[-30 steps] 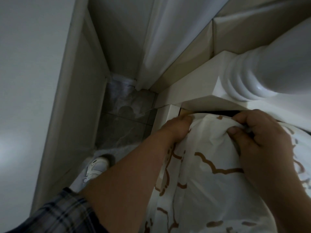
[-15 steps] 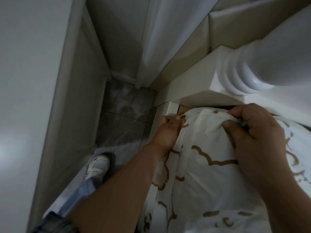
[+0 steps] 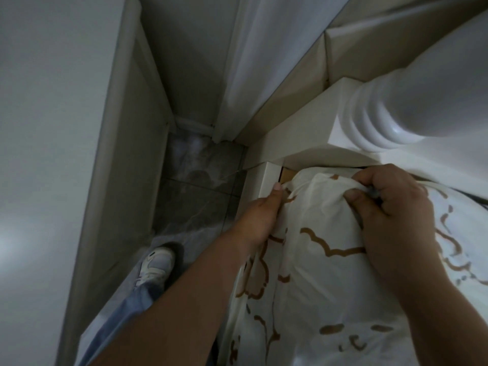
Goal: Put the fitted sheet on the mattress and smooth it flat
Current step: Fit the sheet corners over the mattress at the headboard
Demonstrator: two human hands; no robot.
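The white fitted sheet [image 3: 322,281] with brown cloud-like outlines covers the mattress corner next to the white bed frame [image 3: 298,143]. My left hand [image 3: 260,220] grips the sheet's side edge where it hangs beside the frame rail, thumb pointing toward the corner. My right hand [image 3: 390,215] pinches a bunched fold of the sheet on top of the corner, just below the headboard. The mattress itself is hidden under the sheet, and a small strip of brown wood shows at the corner gap.
A turned white bedpost [image 3: 396,109] rises at the upper right. A narrow strip of grey tiled floor [image 3: 200,196] runs between the bed and the white wall panel [image 3: 124,180] at left. My white shoe [image 3: 155,265] stands there. A pale curtain [image 3: 264,62] hangs behind.
My left hand slid down from the top of the corner to the sheet's side edge. The right hand kept its pinch on the fold. My foot stepped forward along the floor strip.
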